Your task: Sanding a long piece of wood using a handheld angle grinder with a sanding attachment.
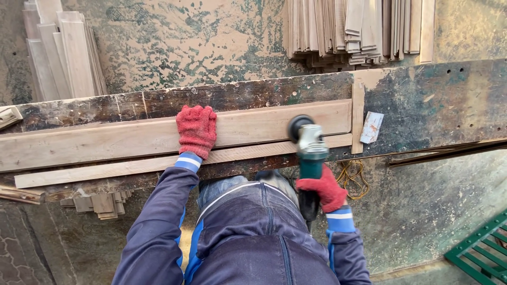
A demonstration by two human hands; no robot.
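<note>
A long pale wooden board (105, 140) lies across a dark, worn workbench (422, 105). My left hand (196, 129), in a red knitted glove, presses flat on the board near its middle. My right hand (323, 189), also in a red glove, grips the handle of a green and grey angle grinder (309, 150). The grinder's head rests on the board to the right of my left hand. A thinner wooden strip (105, 170) lies along the board's near edge.
Stacks of wooden slats lean at the back left (63, 53) and back right (359, 31). A small wooden block (371, 127) lies on the bench right of an upright stop strip (358, 116). Yellow cord (353, 177) hangs below. A green metal frame (483, 248) sits bottom right.
</note>
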